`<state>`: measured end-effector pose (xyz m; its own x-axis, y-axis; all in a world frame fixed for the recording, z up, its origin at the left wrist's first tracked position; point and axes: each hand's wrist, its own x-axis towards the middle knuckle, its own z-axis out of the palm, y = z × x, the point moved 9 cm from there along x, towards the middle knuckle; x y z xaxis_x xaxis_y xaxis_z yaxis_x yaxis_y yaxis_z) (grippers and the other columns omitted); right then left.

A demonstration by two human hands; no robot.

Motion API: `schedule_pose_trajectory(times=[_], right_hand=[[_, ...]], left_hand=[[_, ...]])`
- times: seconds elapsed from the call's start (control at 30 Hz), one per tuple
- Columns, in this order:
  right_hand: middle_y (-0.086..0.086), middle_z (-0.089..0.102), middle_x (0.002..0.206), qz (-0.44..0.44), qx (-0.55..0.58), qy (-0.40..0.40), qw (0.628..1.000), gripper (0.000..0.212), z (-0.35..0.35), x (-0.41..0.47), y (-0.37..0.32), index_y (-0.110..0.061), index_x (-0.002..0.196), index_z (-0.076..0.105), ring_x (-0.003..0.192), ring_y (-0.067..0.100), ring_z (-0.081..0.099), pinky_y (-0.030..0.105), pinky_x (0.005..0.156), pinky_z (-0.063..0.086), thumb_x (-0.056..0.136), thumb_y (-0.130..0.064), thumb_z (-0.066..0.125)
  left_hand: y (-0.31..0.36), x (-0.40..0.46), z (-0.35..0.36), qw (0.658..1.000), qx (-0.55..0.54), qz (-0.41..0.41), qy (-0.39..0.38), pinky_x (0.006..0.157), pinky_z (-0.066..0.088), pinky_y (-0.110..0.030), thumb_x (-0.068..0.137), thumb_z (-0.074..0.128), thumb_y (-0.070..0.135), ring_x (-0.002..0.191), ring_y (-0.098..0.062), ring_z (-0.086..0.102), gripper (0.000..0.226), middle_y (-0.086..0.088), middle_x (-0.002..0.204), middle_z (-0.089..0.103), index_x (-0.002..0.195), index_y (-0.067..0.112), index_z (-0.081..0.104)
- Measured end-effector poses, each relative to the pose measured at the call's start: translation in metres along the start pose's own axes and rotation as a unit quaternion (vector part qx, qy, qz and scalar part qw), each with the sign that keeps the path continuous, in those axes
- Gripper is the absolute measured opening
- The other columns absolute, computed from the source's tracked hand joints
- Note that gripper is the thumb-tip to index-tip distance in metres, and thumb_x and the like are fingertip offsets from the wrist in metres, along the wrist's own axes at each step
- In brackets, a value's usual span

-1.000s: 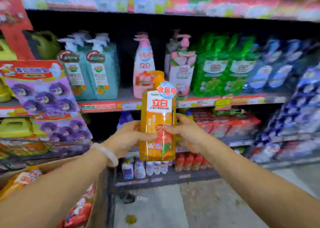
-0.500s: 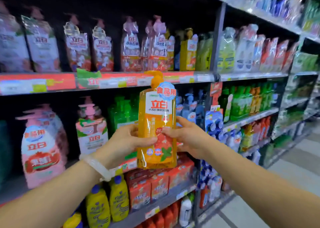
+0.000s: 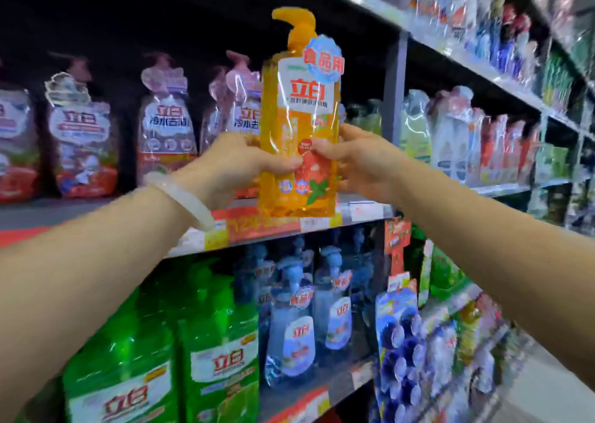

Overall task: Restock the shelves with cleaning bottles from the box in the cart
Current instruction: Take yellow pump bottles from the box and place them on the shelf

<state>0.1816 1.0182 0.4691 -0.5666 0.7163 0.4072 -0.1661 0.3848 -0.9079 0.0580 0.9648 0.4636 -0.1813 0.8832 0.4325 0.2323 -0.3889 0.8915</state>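
- Head view: a person holds an orange pump bottle (image 3: 299, 132) upright in both hands, raised in front of the shelving at the height of the upper shelf (image 3: 363, 211).
- The left hand (image 3: 238, 165) grips the bottle's left side, thumb curled across the front of the wrapper near the middle; a pale bangle (image 3: 183, 197) sits on that wrist.
- The right hand (image 3: 357, 161) grips the right side, thumb lying on the front label, the other fingers wrapped behind and out of sight.
- The bottle's base hangs level with the shelf's price strip (image 3: 257, 226); I cannot tell whether it touches the shelf or is just in front of it.
- The bottle is sealed in clear film, with a white label and a round blue tag near the orange pump head.
- Behind it on that shelf stand pink pump bottles (image 3: 165, 116) in a row, blurred.
- On the shelf below, green bottles (image 3: 219, 351) stand at left, with blue bottles (image 3: 299, 323) just beside them to the right.
- Further right, more shelves (image 3: 502, 78) of mixed bottles run away down the aisle, too blurred to make out.
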Motion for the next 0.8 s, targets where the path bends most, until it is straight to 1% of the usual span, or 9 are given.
schedule_pose_trajectory(times=[0.13, 0.3, 0.43, 0.57, 0.63, 0.7, 0.73, 0.77, 0.8], right_hand=[[-0.001, 0.066, 0.109, -0.022, -0.002, 0.023, 0.999, 0.035, -0.037, 0.055, 0.011, -0.023, 0.121, 0.053, 0.091, 0.017, 0.064, 0.036, 0.079, 0.054, 0.089, -0.009, 0.060], [-0.001, 0.067, 0.109, -0.035, 0.020, 0.017, 0.999, 0.039, -0.066, 0.104, 0.039, -0.024, 0.123, 0.052, 0.095, 0.017, 0.066, 0.033, 0.074, 0.055, 0.089, -0.006, 0.060], [0.001, 0.062, 0.127, -0.023, 0.036, -0.002, 0.999, 0.055, -0.075, 0.139, 0.068, -0.021, 0.137, 0.043, 0.111, 0.021, 0.061, 0.046, 0.099, 0.045, 0.087, -0.007, 0.062], [-0.001, 0.061, 0.129, 0.001, 0.042, -0.045, 0.998, 0.060, -0.074, 0.167, 0.090, -0.027, 0.138, 0.042, 0.118, 0.021, 0.057, 0.055, 0.109, 0.033, 0.086, -0.011, 0.065], [-0.005, 0.063, 0.127, 0.003, 0.018, -0.068, 0.998, 0.053, -0.075, 0.177, 0.096, -0.030, 0.133, 0.048, 0.117, 0.019, 0.058, 0.052, 0.106, 0.038, 0.085, -0.016, 0.067], [-0.006, 0.065, 0.121, -0.005, -0.038, -0.063, 0.997, 0.045, -0.081, 0.182, 0.098, -0.028, 0.125, 0.055, 0.112, 0.018, 0.060, 0.047, 0.098, 0.047, 0.084, -0.023, 0.070], [-0.005, 0.066, 0.118, -0.010, -0.065, -0.054, 0.996, 0.043, -0.085, 0.184, 0.099, -0.026, 0.122, 0.057, 0.110, 0.019, 0.062, 0.045, 0.093, 0.050, 0.082, -0.026, 0.071], [-0.002, 0.067, 0.117, -0.012, -0.089, -0.044, 0.995, 0.044, -0.089, 0.187, 0.102, -0.023, 0.121, 0.059, 0.108, 0.021, 0.063, 0.046, 0.090, 0.053, 0.079, -0.028, 0.074], [0.001, 0.067, 0.116, -0.016, -0.109, -0.041, 0.993, 0.049, -0.091, 0.189, 0.104, -0.020, 0.121, 0.059, 0.108, 0.023, 0.063, 0.047, 0.089, 0.054, 0.076, -0.029, 0.076]], left_hand=[[-0.013, 0.065, 0.008, 1.000, 0.025, 0.012, 0.013, 0.056, 0.056, -0.019, 0.075, 0.074, 0.003, 0.072, -0.009, 0.071, 0.036, 0.000, 0.091, 0.074, 0.110, 0.009, 0.067], [-0.036, 0.114, 0.017, 0.998, 0.058, 0.001, 0.032, 0.079, 0.057, -0.034, 0.074, 0.076, 0.004, 0.091, -0.021, 0.069, 0.051, -0.009, 0.107, 0.070, 0.122, 0.006, 0.059], [-0.061, 0.140, 0.018, 0.996, 0.063, -0.028, 0.048, 0.088, 0.054, -0.043, 0.075, 0.073, 0.001, 0.101, -0.029, 0.066, 0.051, -0.015, 0.117, 0.067, 0.124, 0.002, 0.057], [-0.078, 0.150, 0.016, 0.993, 0.078, -0.068, 0.053, 0.099, 0.047, -0.053, 0.075, 0.075, 0.005, 0.107, -0.034, 0.064, 0.046, -0.016, 0.117, 0.067, 0.118, 0.009, 0.061], [-0.081, 0.152, 0.017, 0.989, 0.104, -0.091, 0.049, 0.097, 0.047, -0.054, 0.071, 0.078, 0.013, 0.104, -0.036, 0.066, 0.042, -0.015, 0.111, 0.070, 0.111, 0.015, 0.065], [-0.080, 0.156, 0.016, 0.979, 0.160, -0.104, 0.072, 0.071, 0.057, -0.033, 0.075, 0.078, 0.019, 0.079, -0.021, 0.071, 0.038, -0.009, 0.096, 0.071, 0.110, 0.015, 0.064], [-0.077, 0.157, 0.013, 0.966, 0.209, -0.108, 0.103, 0.060, 0.054, -0.027, 0.077, 0.077, 0.023, 0.072, -0.017, 0.069, 0.037, -0.008, 0.094, 0.070, 0.110, 0.014, 0.062], [-0.074, 0.159, 0.009, 0.947, 0.269, -0.111, 0.137, 0.060, 0.054, -0.029, 0.077, 0.077, 0.029, 0.077, -0.020, 0.069, 0.044, -0.010, 0.098, 0.069, 0.113, 0.011, 0.061], [-0.071, 0.161, 0.006, 0.919, 0.336, -0.117, 0.168, 0.069, 0.056, -0.034, 0.074, 0.077, 0.036, 0.088, -0.027, 0.068, 0.053, -0.013, 0.105, 0.068, 0.115, 0.007, 0.059]])
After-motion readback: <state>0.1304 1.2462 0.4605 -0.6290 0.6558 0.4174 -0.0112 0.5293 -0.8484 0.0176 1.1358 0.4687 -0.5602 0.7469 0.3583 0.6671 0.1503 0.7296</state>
